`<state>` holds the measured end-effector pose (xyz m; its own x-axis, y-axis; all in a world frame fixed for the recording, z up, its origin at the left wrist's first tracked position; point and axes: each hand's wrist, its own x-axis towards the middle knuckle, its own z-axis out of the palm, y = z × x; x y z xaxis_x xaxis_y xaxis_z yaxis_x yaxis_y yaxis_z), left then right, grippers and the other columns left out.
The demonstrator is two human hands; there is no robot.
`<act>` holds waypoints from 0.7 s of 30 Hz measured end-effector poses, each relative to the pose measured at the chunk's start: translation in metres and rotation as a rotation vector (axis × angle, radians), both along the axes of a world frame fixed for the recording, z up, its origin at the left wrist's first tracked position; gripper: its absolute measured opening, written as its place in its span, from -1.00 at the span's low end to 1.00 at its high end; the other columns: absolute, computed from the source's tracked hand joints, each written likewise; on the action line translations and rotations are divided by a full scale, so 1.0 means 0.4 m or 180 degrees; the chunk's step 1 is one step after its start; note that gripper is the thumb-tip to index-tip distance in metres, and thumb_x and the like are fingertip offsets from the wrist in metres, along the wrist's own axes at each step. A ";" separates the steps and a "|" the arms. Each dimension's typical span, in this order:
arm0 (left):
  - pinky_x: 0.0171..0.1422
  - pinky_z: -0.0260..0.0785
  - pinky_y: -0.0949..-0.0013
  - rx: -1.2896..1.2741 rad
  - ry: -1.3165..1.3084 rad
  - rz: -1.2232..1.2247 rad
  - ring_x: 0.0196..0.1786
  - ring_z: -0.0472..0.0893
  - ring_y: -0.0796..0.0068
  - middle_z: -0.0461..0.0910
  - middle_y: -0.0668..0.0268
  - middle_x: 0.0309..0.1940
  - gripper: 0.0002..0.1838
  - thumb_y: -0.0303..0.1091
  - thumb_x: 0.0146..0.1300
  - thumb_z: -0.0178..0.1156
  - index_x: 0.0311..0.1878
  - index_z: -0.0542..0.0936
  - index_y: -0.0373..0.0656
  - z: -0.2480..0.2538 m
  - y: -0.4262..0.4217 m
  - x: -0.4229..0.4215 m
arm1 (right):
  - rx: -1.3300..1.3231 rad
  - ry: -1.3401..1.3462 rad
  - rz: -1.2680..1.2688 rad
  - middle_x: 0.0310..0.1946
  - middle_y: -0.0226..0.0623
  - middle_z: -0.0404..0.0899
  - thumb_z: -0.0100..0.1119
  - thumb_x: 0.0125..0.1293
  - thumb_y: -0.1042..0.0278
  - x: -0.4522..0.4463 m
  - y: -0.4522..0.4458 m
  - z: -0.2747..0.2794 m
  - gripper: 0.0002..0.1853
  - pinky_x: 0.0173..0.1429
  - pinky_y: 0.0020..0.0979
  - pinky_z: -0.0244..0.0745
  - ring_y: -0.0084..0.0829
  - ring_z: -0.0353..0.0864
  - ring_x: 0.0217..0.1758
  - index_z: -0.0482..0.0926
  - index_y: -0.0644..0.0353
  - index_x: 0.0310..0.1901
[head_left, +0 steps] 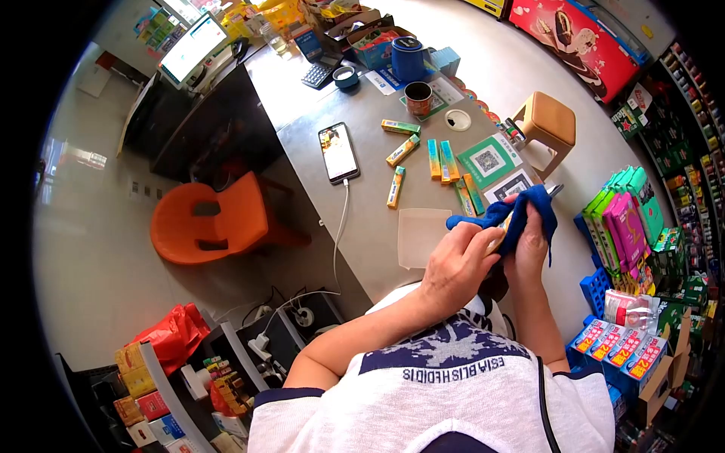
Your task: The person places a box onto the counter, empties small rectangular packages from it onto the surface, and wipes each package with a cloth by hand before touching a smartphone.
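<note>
Cloth (538, 208), blue and bunched, is gripped by the right hand (530, 245) near the table (370, 226), while a small yellowish thing (504, 226) is pinched by the left hand (455, 266), and both should be held snug, not squashed, so nothing slips.

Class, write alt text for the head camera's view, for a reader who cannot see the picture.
A person's left hand pinches a small pale item against a blue cloth in the right hand, beside a grey counter. On it lie small colourful boxes and a phone plugged into a white cable. An orange chair stands left of the counter.
</note>
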<state>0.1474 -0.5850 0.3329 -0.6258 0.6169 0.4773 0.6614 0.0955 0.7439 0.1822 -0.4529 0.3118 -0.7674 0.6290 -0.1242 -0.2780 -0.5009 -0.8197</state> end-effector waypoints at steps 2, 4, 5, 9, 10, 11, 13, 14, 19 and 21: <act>-0.11 0.40 0.29 0.0105 -0.0458 0.0102 -0.23 0.49 0.15 0.40 0.11 -0.24 -0.53 -0.59 0.04 0.28 0.07 0.47 -0.20 -0.009 0.002 0.001 | -0.0051 0.0196 0.0266 -0.18 -0.30 0.59 -0.20 0.48 0.04 0.008 0.028 -0.013 -0.60 0.06 -0.39 0.48 -0.44 0.58 -0.12 0.49 0.21 -0.03; -0.05 0.39 0.39 0.0150 -0.0694 0.0058 -0.22 0.49 0.33 0.36 0.19 -0.22 -0.56 -0.60 0.14 0.21 0.12 0.45 -0.22 -0.020 0.002 -0.008 | -0.0292 0.0214 0.0258 -0.08 -0.25 0.57 -0.22 0.49 0.04 0.011 0.023 -0.003 -0.58 0.16 -0.34 0.42 -0.40 0.55 -0.01 0.45 0.22 0.03; -0.02 0.38 0.41 0.0283 -0.1065 -0.0025 -0.19 0.49 0.38 0.36 0.21 -0.20 -0.59 -0.59 0.17 0.20 0.12 0.44 -0.24 -0.030 0.003 -0.008 | -0.0413 0.0222 0.0252 -0.03 -0.22 0.56 -0.23 0.49 0.03 0.014 0.021 0.001 -0.57 0.21 -0.32 0.39 -0.38 0.54 0.04 0.44 0.23 0.06; 0.06 0.36 0.52 0.0722 -0.2814 -0.0783 -0.07 0.45 0.59 0.35 0.33 -0.10 -0.57 -0.53 0.27 0.15 0.18 0.31 -0.28 -0.054 0.002 -0.018 | -0.0353 0.0680 0.0473 0.24 -0.16 0.37 -0.29 0.49 0.01 0.040 0.030 -0.007 -0.48 0.40 -0.27 0.19 -0.30 0.31 0.33 0.27 0.25 0.26; 0.06 0.36 0.52 0.0816 -0.3090 -0.0966 -0.06 0.45 0.59 0.35 0.32 -0.08 -0.54 -0.52 0.26 0.17 0.20 0.27 -0.26 -0.059 0.008 -0.014 | -0.0214 0.0627 0.0519 0.29 -0.17 0.31 -0.23 0.48 0.02 0.047 0.031 -0.008 -0.46 0.42 -0.26 0.15 -0.29 0.24 0.38 0.22 0.29 0.29; 0.06 0.36 0.52 0.0910 -0.3366 -0.1151 -0.05 0.45 0.60 0.35 0.32 -0.06 -0.51 -0.51 0.25 0.18 0.21 0.24 -0.24 -0.063 0.015 -0.010 | -0.0071 0.0599 0.0527 0.29 -0.17 0.30 -0.19 0.46 0.03 0.051 0.021 -0.006 -0.45 0.42 -0.26 0.14 -0.30 0.25 0.38 0.21 0.30 0.29; 0.03 0.35 0.48 0.0503 -0.2238 -0.0915 -0.05 0.43 0.61 0.38 0.32 -0.06 -0.39 -0.43 0.11 0.36 0.17 0.25 -0.22 -0.026 0.041 -0.005 | 0.0217 0.0545 0.0545 0.30 -0.18 0.28 -0.10 0.42 0.04 0.053 -0.008 0.009 -0.42 0.43 -0.27 0.13 -0.32 0.25 0.37 0.21 0.32 0.29; 0.03 0.35 0.49 0.0293 -0.2301 -0.0952 -0.06 0.44 0.60 0.41 0.33 -0.09 -0.42 -0.43 0.11 0.36 0.15 0.29 -0.23 -0.022 0.043 -0.006 | 0.0677 0.0567 0.0677 0.33 -0.17 0.24 0.02 0.36 0.05 0.057 -0.008 0.007 -0.38 0.43 -0.30 0.11 -0.35 0.26 0.37 0.22 0.34 0.29; -0.01 0.35 0.52 0.0434 -0.2386 -0.1115 -0.12 0.45 0.66 0.48 0.40 -0.20 -0.58 -0.45 0.13 0.31 0.05 0.43 -0.27 -0.032 0.045 -0.028 | 0.1019 0.0582 0.1148 0.29 -0.19 0.30 0.27 0.17 0.07 0.074 0.037 0.017 -0.22 0.37 -0.36 0.19 -0.41 0.33 0.30 0.22 0.31 0.33; -0.03 0.35 0.54 0.0623 -0.3071 -0.1224 -0.16 0.46 0.69 0.48 0.42 -0.24 -0.62 -0.45 0.15 0.29 0.03 0.46 -0.28 -0.014 0.038 -0.029 | 0.1220 0.0440 0.1379 0.24 -0.24 0.35 0.32 0.12 0.10 0.091 0.071 0.003 -0.20 0.33 -0.39 0.24 -0.45 0.38 0.25 0.23 0.30 0.33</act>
